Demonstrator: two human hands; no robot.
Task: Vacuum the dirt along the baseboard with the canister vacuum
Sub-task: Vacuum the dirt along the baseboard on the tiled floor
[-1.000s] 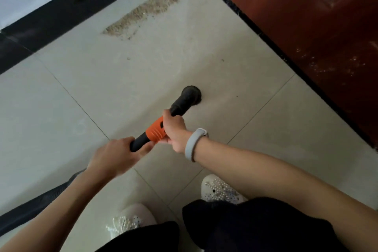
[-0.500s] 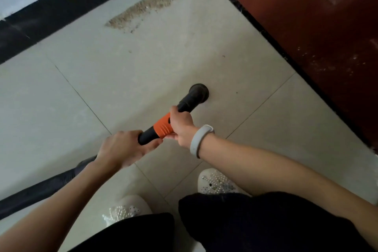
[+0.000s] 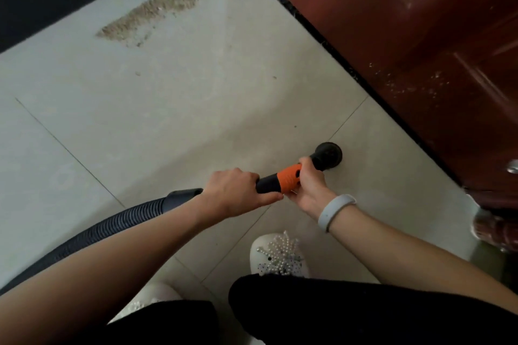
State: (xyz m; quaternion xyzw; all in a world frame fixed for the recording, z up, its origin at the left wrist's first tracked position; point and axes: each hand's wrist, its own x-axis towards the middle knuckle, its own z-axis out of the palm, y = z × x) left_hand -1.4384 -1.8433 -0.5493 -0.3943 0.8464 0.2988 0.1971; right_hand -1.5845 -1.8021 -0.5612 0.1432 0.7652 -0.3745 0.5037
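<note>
Black baseboard strip: along the top-left edge, at the foot of a pale wall; the landmark for all below.
Tan, gritty dirt patch: on the pale floor tile, just beside the baseboard, stretched roughly parallel to it; not yet touched by the nozzle.
Ribbed black vacuum hose: well away from the baseboard, curving in from the lower left, passing behind the left forearm.
Left hand: far from the baseboard, fingers curled round the black rear section of the wand, thumb side toward the orange collar.
Black plastic wand with an orange collar: far from the baseboard, slanting away from it toward the door.
Right hand: farther still from the baseboard, fingers wrapped about the orange collar and the tube just ahead of it; pale wristband on the wrist.
Round black nozzle mouth: farthest from the baseboard, near the dark red wooden door, facing up toward the camera, apparently clear of the tile.
Step in hand, as judged: bringing the nozzle over to the dirt.
Doing it well: swing across toward the baseboard; tip the mouth down close over the grit; start at one end of the patch; draw slowly along the baseboard; keep both grips firm; leave slack in the hose.
Risk: a fast pass likely scatters grit.
</note>
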